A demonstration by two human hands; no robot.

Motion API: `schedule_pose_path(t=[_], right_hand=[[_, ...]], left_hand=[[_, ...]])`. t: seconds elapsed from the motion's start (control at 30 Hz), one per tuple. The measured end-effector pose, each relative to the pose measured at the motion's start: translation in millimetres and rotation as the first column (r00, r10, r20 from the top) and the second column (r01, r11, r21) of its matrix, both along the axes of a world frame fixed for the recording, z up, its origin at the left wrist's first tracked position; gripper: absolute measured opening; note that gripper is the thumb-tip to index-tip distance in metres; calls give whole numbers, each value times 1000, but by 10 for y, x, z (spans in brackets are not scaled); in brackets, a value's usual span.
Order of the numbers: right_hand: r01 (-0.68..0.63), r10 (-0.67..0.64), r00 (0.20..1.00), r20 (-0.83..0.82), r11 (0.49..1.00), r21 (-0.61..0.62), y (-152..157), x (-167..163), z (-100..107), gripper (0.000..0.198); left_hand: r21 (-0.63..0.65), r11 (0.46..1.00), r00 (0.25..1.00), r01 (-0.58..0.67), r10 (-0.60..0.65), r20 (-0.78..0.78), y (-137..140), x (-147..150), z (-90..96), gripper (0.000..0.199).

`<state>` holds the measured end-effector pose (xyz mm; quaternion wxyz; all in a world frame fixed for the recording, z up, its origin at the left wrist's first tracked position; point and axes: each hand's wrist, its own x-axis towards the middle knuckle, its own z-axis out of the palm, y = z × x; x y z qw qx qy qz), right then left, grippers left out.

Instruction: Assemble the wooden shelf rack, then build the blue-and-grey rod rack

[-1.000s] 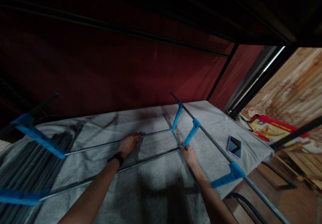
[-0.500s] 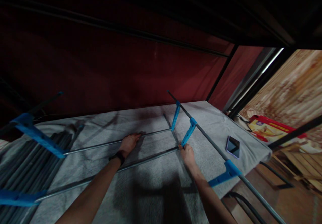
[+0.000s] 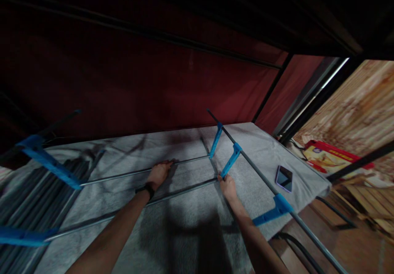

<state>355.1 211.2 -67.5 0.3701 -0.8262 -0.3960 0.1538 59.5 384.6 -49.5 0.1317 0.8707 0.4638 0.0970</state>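
Observation:
A frame of thin metal tubes and blue plastic brackets stands on a grey cloth-covered table (image 3: 191, 233). My left hand (image 3: 160, 173), with a dark band at its wrist, is closed over the far cross tube (image 3: 120, 176). My right hand (image 3: 227, 185) grips the lower end of a blue bracket (image 3: 231, 161), where the near cross tube (image 3: 184, 192) meets it. That bracket's upper end sits on a long side tube (image 3: 258, 174), along with a farther bracket (image 3: 216, 140) and a nearer one (image 3: 273, 211). At the left, another blue bracket (image 3: 51, 163) joins the far cross tube.
Several loose dark tubes (image 3: 40, 200) lie in a bundle on the left of the table. A phone (image 3: 283, 178) rests near the right edge. Beyond that edge are a red and yellow box (image 3: 332, 157) and wooden slats (image 3: 372, 204). A dark red sheet (image 3: 147, 89) hangs behind.
The left end of the frame shows slightly farther right and higher, while the view also shifts a little. Both hands keep their places on the frame.

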Motion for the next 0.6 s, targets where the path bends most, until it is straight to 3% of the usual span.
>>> schedule_pose_path(t=[0.2, 0.33, 0.43, 0.6], right_hand=[[-29, 37, 994, -102, 996, 84, 9, 25, -48, 24], [-55, 87, 981, -174, 982, 181, -66, 22, -77, 28], [-35, 94, 974, -205, 961, 273, -171, -6, -91, 35], [-75, 137, 974, -182, 947, 312, -267, -42, -67, 34]], left_hand=[[79, 996, 999, -36, 37, -14, -123, 9, 124, 43], [189, 982, 996, -16, -1, 90, -511, -121, 293, 43], [217, 976, 985, -3, -34, 167, -931, -433, 282, 44], [189, 979, 997, -75, 74, 13, -1385, -1122, 23, 46]])
